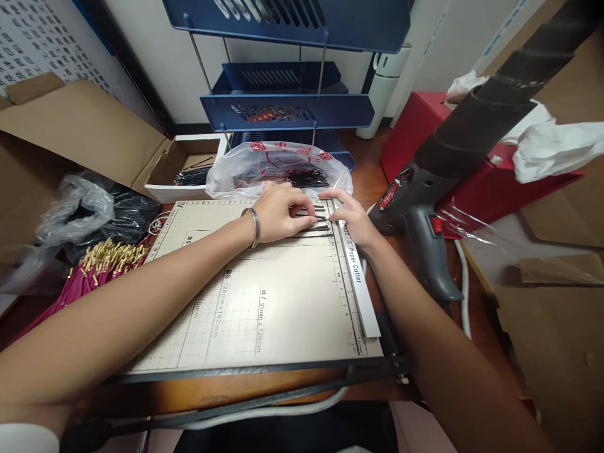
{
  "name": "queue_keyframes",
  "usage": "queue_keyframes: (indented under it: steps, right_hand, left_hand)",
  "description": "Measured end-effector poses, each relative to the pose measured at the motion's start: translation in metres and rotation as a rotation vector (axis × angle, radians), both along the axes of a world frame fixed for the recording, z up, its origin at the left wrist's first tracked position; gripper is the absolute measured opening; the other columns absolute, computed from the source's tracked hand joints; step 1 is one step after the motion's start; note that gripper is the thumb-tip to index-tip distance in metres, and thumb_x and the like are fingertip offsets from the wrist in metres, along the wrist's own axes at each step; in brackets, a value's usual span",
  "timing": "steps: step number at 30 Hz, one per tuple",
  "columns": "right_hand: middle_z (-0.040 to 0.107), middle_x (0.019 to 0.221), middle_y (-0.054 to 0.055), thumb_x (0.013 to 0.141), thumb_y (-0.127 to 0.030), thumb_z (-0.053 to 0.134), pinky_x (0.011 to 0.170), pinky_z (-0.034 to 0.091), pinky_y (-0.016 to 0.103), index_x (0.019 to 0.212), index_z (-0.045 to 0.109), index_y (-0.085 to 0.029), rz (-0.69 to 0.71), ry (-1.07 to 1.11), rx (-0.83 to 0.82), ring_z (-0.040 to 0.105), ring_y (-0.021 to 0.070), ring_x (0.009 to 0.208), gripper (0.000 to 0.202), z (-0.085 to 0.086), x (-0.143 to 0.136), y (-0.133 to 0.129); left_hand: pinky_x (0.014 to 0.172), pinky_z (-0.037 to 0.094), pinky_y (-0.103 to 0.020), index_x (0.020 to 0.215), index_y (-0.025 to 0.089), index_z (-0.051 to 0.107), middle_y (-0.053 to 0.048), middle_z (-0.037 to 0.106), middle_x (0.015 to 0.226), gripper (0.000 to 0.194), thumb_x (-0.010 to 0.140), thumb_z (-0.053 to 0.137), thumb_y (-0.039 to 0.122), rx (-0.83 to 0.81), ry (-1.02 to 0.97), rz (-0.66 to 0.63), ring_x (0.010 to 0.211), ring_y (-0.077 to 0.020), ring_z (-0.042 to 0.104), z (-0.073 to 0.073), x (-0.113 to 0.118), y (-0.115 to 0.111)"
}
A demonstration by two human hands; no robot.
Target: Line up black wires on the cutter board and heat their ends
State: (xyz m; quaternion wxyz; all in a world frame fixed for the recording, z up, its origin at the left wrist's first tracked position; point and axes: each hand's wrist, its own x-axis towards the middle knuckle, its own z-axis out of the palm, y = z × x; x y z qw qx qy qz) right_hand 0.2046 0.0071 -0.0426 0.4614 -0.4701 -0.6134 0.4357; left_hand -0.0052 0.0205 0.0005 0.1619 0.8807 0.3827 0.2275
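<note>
The paper cutter board [302, 302] lies before me, printed with grid lines and sizes, with a white strip [361, 292] along its right side. Several short thin black cords [323, 229] lie on its upper right part. Over them, my left hand [280, 212], with a silver bangle [255, 228] at the wrist, has thumb and fingers pinched round one thin black cord. My right hand [353, 219] is beside the white strip, its thumb and a finger closed at the right end of that cord. The fingers partly hide the cord.
A plastic bag [226, 176] of black cords lies behind the board. Magenta cords with gold ends [111, 261] and an open cardboard box [89, 126] are on the left. A dark pistol-grip tool [427, 220] stands at right, by a red box [419, 126]. Blue trays [287, 113] rise behind.
</note>
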Motion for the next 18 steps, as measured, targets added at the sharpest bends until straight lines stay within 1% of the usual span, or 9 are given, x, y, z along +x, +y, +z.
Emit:
queue_keyframes:
  steps: [4, 10, 18]
  right_hand:
    - [0.071, 0.130, 0.005, 0.059, -0.025, 0.061, 0.128, 0.031, 0.052, 0.103, 0.068, -0.025, 0.009, -0.006, 0.004, 0.055, 0.0324, 0.137, 0.044, -0.0002, 0.0010, -0.0006]
    - [0.070, 0.129, 0.006, 0.061, -0.027, 0.062, 0.127, 0.032, 0.054, 0.105, 0.068, -0.025, 0.019, -0.001, -0.004, 0.055, 0.0335, 0.136, 0.045, 0.0006, 0.0010, -0.0015]
    - [0.068, 0.133, 0.006, 0.060, -0.025, 0.064, 0.129, 0.030, 0.053, 0.109, 0.066, -0.025, 0.036, -0.022, 0.003, 0.053, 0.0324, 0.138, 0.049, 0.0002, 0.0026, -0.0022]
  left_hand:
    - [0.086, 0.033, -0.040, 0.080, 0.023, 0.080, 0.000, 0.058, 0.063, 0.019, 0.084, 0.070, 0.039, 0.007, 0.014, -0.006, 0.079, -0.0204, 0.056, -0.0020, 0.0005, 0.0004]
    - [0.086, 0.034, -0.040, 0.080, 0.023, 0.079, 0.000, 0.059, 0.063, 0.020, 0.084, 0.068, 0.040, -0.007, 0.019, -0.002, 0.078, -0.0205, 0.056, -0.0025, 0.0003, 0.0012]
    - [0.086, 0.034, -0.040, 0.080, 0.022, 0.079, 0.000, 0.060, 0.064, 0.019, 0.085, 0.069, 0.038, -0.006, 0.027, -0.009, 0.077, -0.0205, 0.055, -0.0016, 0.0010, 0.0009]
